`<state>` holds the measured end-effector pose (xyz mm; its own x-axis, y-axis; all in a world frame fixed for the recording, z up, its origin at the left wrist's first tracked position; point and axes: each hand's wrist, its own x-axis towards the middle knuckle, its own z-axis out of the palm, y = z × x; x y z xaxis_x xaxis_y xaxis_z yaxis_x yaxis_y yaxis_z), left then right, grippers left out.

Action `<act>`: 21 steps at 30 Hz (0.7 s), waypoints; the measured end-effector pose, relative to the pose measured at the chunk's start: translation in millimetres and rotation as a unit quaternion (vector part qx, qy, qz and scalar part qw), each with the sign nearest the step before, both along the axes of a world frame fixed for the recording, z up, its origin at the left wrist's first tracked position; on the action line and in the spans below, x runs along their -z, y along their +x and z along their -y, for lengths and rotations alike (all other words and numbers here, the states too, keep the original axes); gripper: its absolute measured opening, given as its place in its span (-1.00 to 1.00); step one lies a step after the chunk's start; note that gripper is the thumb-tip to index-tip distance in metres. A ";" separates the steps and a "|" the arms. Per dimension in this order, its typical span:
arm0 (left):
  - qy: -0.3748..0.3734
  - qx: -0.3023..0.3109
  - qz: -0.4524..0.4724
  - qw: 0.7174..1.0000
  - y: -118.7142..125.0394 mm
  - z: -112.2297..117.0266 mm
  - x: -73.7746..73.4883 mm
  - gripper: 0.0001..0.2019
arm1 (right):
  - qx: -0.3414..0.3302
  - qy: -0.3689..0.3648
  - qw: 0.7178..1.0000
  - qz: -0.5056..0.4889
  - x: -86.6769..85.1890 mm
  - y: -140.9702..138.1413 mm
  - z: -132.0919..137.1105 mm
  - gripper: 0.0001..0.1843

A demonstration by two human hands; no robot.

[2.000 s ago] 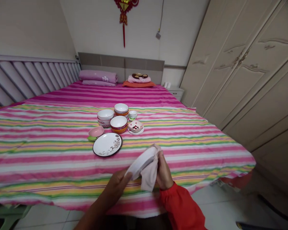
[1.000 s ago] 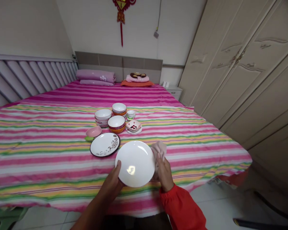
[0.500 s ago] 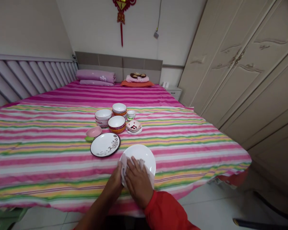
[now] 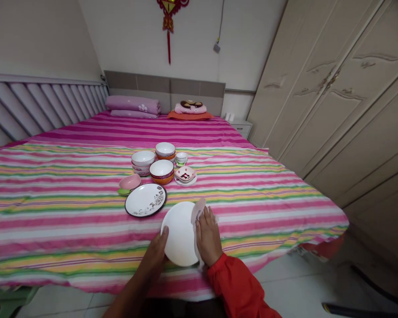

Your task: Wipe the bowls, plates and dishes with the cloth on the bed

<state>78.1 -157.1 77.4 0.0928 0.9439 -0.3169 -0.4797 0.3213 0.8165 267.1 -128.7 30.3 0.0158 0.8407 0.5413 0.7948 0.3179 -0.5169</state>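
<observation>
**White plate held at the bed edge, cloth pressed on it**

The left hand (image 4: 157,251) grips the white plate (image 4: 180,236) at its lower left rim, with the thumb on the face. The plate is over the near edge of the striped bed cover (image 4: 53,207) and is tilted toward the camera. The right hand (image 4: 208,237), in a red sleeve (image 4: 240,289), presses a pale cloth (image 4: 198,211) against the right part of the plate. Just behind lies a patterned plate (image 4: 146,199). Farther back stand 3 stacks of bowls (image 4: 161,169), 1 pink dish (image 4: 130,181) and 1 small square dish (image 4: 185,174).
</observation>
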 end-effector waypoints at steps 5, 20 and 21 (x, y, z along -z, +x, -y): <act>-0.028 -0.007 -0.042 0.999 16.9 -4.4 -15.0 -0.47 | -0.029 0.003 1.000 0.004 9.3 -6.9 28.2 -0.44; -0.030 0.022 -0.043 0.998 23.2 0.2 0.5 -0.40 | -0.148 -0.026 0.985 0.089 -30.1 -34.0 13.6 -0.49; -0.033 0.019 -0.052 0.998 21.0 0.8 2.3 -0.37 | -0.135 -0.031 0.987 0.081 -27.4 -30.1 7.5 -0.49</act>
